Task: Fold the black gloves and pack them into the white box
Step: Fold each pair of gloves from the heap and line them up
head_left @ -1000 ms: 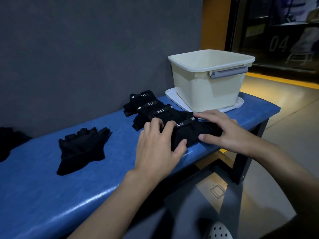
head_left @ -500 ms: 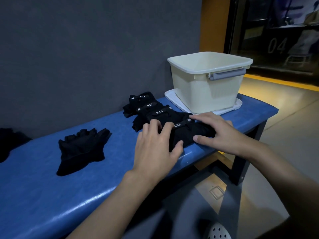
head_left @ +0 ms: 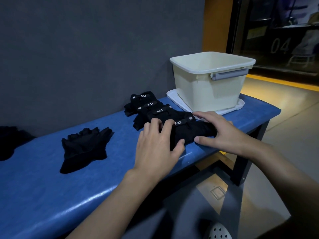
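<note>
A folded black glove (head_left: 191,132) with a "5.11" strap lies near the front edge of the blue bench (head_left: 51,187). My left hand (head_left: 158,145) presses on its left end, thumb against the front. My right hand (head_left: 224,133) lies over its right end, fingers stretched across the top and thumb along the front. Behind it, three more folded gloves (head_left: 149,105) sit in an overlapping row running toward the wall. An unfolded black glove (head_left: 84,149) lies flat further left. The white box (head_left: 207,90) stands open at the bench's right end.
The box stands on a flat white lid (head_left: 174,99). More black fabric (head_left: 8,142) lies at the far left of the bench. A grey wall runs close behind. The floor drops away to the right and in front of the bench edge.
Both hands stay pressed on the nearest folded glove in almost the same pose. Only the view has shifted slightly.
</note>
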A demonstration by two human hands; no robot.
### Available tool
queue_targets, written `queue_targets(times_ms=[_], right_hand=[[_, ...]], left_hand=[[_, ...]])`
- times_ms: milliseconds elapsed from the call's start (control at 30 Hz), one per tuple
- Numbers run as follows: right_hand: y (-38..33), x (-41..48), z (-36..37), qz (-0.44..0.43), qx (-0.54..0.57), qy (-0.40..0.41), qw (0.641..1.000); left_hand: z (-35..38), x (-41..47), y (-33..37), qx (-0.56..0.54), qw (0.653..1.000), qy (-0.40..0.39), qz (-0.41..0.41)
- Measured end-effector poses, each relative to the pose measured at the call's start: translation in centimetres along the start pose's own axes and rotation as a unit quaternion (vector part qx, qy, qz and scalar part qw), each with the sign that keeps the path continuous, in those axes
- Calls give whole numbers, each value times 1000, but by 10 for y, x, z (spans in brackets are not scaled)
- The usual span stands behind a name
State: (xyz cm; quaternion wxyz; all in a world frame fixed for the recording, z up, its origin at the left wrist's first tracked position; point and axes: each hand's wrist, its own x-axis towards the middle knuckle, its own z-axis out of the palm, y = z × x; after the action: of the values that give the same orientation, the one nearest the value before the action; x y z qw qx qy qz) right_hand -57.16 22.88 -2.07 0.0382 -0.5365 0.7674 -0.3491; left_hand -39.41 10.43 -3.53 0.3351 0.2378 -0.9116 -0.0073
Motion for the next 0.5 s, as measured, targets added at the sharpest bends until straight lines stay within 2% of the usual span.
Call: queue_targets(times_ms=[233, 333, 433, 500], right_hand=[[-6, -9, -8, 2, 0, 2, 1000], [-15, -9, -9, -10, -32, 35, 999], [-34, -7, -1, -61, -81, 79, 992], [-53, -5, 11, -107, -95, 70, 987]], left_hand=[[-10, 0, 4, -10, 1000, -7, 3], [-20, 0, -1, -12, 1000, -8, 2], [-37, -2, -17, -1, 1000, -13, -11], [-52, -7, -35, 19, 999, -22, -27]])
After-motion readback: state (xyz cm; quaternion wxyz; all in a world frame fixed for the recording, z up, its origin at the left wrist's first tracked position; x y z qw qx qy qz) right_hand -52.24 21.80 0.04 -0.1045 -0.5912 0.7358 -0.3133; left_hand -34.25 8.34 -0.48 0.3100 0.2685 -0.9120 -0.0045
